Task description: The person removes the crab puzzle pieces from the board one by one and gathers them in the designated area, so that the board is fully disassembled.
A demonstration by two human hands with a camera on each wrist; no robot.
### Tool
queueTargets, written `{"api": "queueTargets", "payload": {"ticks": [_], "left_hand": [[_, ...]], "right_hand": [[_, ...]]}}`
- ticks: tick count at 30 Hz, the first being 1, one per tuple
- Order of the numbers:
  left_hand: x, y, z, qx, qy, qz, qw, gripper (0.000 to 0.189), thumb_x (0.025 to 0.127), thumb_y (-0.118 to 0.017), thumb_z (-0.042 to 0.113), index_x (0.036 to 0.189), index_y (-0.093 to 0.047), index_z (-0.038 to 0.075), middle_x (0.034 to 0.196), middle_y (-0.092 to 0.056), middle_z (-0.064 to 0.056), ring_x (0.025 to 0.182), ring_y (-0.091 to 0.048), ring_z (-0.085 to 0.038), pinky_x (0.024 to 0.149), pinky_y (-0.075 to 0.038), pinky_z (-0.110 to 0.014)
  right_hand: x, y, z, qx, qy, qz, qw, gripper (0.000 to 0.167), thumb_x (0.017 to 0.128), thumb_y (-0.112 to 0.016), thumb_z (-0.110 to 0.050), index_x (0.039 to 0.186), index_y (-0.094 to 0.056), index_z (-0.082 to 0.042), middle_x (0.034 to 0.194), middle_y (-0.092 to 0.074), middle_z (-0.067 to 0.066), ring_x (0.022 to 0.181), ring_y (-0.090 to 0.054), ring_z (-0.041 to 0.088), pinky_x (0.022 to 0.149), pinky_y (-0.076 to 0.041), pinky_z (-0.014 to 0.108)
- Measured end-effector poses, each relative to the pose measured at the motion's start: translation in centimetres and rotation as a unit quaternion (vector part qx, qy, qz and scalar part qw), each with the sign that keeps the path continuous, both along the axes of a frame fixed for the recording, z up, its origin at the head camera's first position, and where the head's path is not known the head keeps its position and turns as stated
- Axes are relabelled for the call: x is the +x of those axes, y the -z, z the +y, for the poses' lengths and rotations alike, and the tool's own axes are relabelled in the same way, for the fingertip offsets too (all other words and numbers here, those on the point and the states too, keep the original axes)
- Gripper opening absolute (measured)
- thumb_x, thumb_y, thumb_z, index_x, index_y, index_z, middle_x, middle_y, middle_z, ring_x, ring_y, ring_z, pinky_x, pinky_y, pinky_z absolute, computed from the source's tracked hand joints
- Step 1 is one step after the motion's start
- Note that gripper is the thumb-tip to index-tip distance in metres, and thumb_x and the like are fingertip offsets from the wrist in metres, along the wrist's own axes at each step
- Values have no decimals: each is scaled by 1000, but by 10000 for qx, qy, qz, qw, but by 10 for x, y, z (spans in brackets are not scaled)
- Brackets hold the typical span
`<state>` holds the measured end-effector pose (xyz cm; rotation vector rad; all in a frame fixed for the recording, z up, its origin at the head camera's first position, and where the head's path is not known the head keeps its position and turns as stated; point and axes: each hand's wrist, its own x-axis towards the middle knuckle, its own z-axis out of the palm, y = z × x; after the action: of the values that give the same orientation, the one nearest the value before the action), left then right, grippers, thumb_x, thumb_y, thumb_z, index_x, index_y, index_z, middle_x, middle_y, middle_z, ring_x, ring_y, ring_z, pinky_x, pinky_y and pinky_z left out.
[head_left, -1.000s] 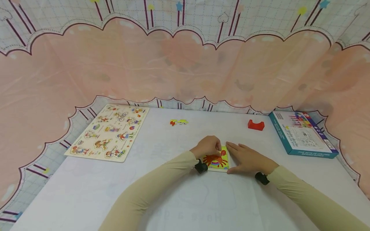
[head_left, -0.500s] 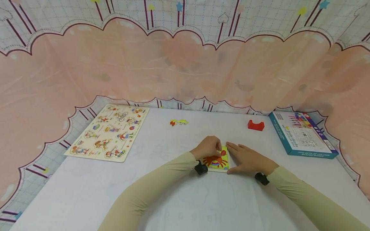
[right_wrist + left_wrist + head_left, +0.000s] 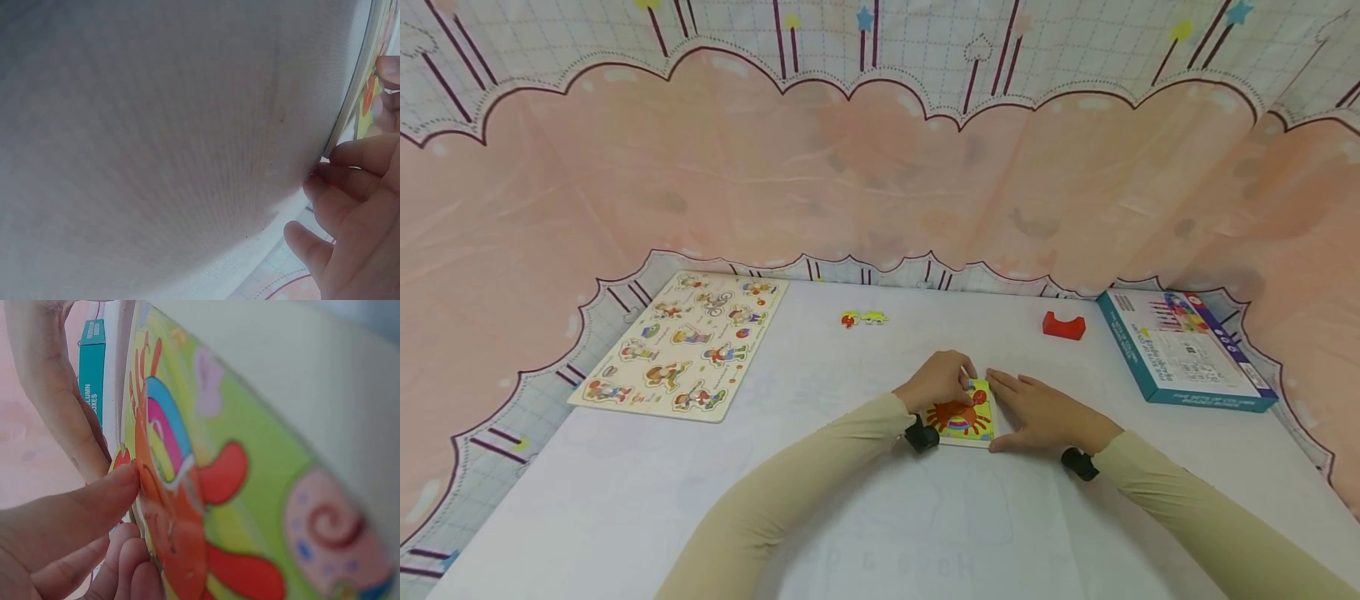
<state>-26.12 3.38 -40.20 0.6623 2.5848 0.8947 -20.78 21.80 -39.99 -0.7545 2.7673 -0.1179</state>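
Observation:
A small crab jigsaw puzzle, yellow-green with an orange-red crab, lies on the white table in the head view. My left hand is over its upper left part, thumb and fingers pinching a puzzle piece that stands tilted up in the right wrist view. In the left wrist view, the thumb presses near the crab's orange body. My right hand lies along the puzzle's right edge, fingers extended and touching it. Farther back lie two loose puzzle pieces, one with red and one mostly yellow-green.
A large wooden puzzle board with printed children's figures lies at the left. At the back right are a red notched block and a flat teal-edged box. A patterned cloth rises behind the table.
My left fingers have shifted slightly at the puzzle's top edge, baring a bit more of its top. The right hand and the other things stay where they were.

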Motion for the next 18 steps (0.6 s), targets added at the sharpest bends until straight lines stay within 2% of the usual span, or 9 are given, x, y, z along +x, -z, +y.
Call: {"api": "queueTargets", "payload": {"ticks": [4, 18], "left_hand": [[-1, 0, 1, -4, 30, 95, 10000, 32, 74, -80, 13, 102, -66, 5, 77, -62, 0, 67, -50, -7, 61, -41, -15], [-2, 2, 2, 44, -26, 71, 10000, 28, 75, -79, 12, 99, -65, 5, 73, -62, 0, 64, -50, -7, 59, -40, -14]], "right_hand": [[0, -1, 0, 24, -30, 10, 10000, 106, 70, -65, -67, 146, -29, -3, 153, -28, 16, 136, -34, 40, 108, -30, 56], [-1, 1, 0, 36, -29, -23, 10000, 106, 70, -65, -68, 147, -29, -4, 153, -28, 15, 135, -35, 41, 106, -32, 56]]}}
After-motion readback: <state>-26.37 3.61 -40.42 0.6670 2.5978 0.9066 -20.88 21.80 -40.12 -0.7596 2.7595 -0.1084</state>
